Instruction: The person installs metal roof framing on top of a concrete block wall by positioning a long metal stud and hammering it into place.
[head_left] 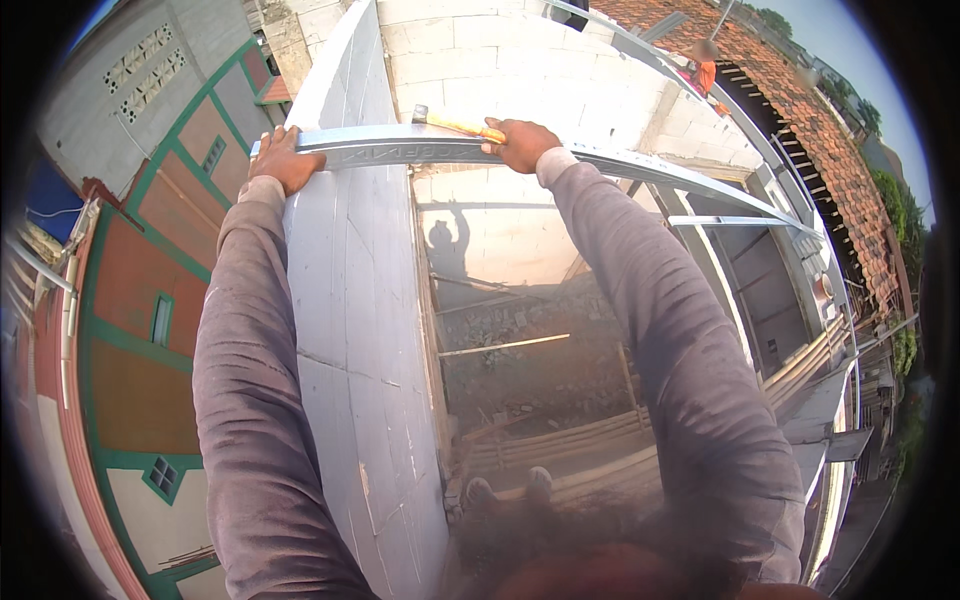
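Note:
A long silvery metal channel [390, 150] lies across the top of a pale block wall [355, 300] and runs off to the right. My left hand [288, 163] grips its left end, thumb stretched along the near side. In my right hand [526, 146] is a hammer [462, 125] with a yellow handle. The hammer lies along the channel's upper edge, its dark head pointing left. My right fingers are closed round the handle, right over the channel.
Far below lies a rubble-strewn floor [540, 330] with wooden poles. A second metal bar [730, 221] sits at right. A person in orange [706, 76] is by the tiled roof [850, 170]. A painted building [140, 340] stands left.

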